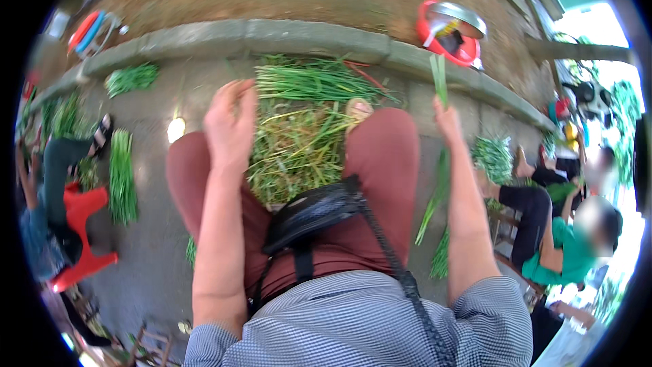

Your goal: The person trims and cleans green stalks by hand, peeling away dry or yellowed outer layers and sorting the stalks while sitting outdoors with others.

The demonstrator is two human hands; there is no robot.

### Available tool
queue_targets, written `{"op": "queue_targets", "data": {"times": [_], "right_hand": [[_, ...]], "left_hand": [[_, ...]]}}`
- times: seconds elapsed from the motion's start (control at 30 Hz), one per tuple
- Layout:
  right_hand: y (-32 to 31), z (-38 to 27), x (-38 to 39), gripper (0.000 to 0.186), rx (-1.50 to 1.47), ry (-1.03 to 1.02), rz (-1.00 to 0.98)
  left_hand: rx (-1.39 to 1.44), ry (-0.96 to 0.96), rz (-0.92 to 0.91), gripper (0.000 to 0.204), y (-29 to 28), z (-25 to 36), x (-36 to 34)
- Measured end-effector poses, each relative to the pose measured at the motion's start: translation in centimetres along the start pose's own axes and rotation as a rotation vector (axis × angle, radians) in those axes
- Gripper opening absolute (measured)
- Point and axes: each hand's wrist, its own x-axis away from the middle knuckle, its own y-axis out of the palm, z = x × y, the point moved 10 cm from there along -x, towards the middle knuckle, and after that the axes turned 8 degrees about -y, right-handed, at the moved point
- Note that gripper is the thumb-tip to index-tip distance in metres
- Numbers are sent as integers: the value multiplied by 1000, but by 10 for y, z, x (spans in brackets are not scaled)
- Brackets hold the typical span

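Stalks in a slim green bunch are clamped in the fingers of the right hand, right of centre in the frame's upper half, their pale ends pointing to the top. The left hand, left of centre, has its fingers loosely curled; I cannot tell whether they pinch anything. Just beside it, at upper centre, lies a green pile, with tangled yellowish trimmings below it. A red basin sits at upper right, and a red stool stands at the left edge
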Motion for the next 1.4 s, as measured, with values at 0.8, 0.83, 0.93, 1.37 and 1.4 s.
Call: {"op": "queue_targets", "data": {"times": [0.8, 0.83, 0.93, 1.37, 1.4], "right_hand": [[186, 216, 182, 67, 120, 537, -140], [190, 217, 180, 74, 125, 516, -143], [225, 239, 181, 92, 163, 505, -240], [231, 166, 142, 47, 469, 374, -528], [227, 163, 139, 47, 462, 376, -522]], "left_hand": [[-211, 2, -258, 18, 45, -31, 30], [-212, -7, -256, 18, 46, -34, 31], [-309, 91, -242, 18, 54, -25, 32], [-230, -10, -329, 24, 94, 4, 77], [-229, -16, -321, 24, 92, 3, 77]]}}
